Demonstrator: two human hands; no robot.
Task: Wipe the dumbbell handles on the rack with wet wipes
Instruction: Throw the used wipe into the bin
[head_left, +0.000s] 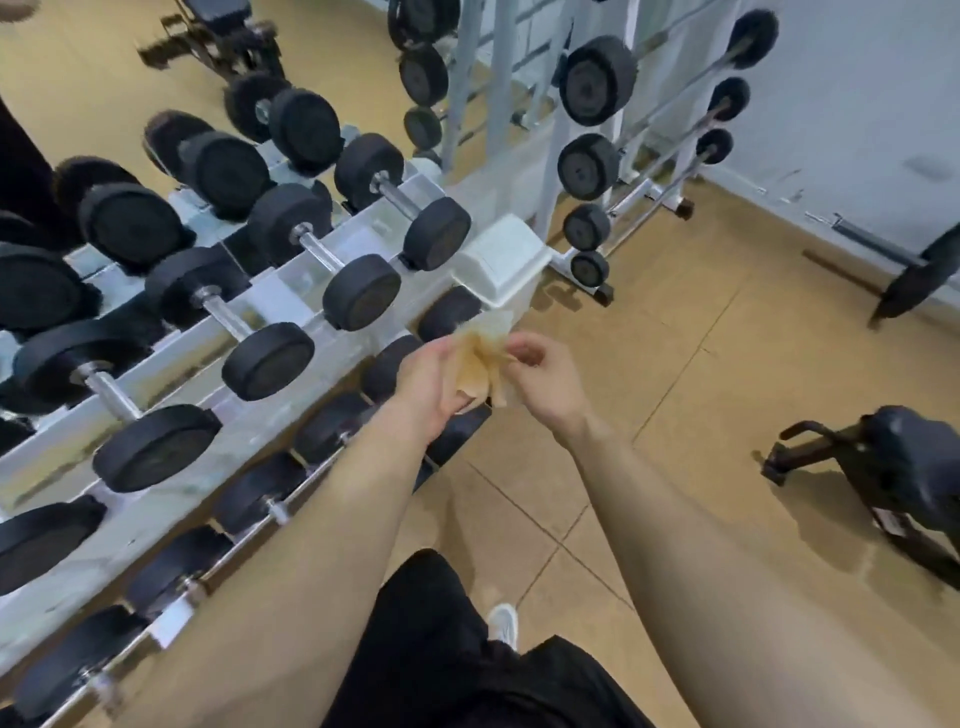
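Matt black rubber heads (267, 361); bright chromed metal handles (227, 315). White painted metal rack (291, 280), scuffed, faint sheen. Thin crumpled translucent wipe (480, 358). Smooth tan tile floor (649, 364), 3 o'clock.

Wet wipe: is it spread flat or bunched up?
Bunched, only partly opened: the wet wipe hangs creased between the left hand and right hand, which pinch it.

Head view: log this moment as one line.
stage: readying wipe | left hand: holds wipe | right hand: pinches its edge | dumbbell handles: not touched | rack: beside left hand
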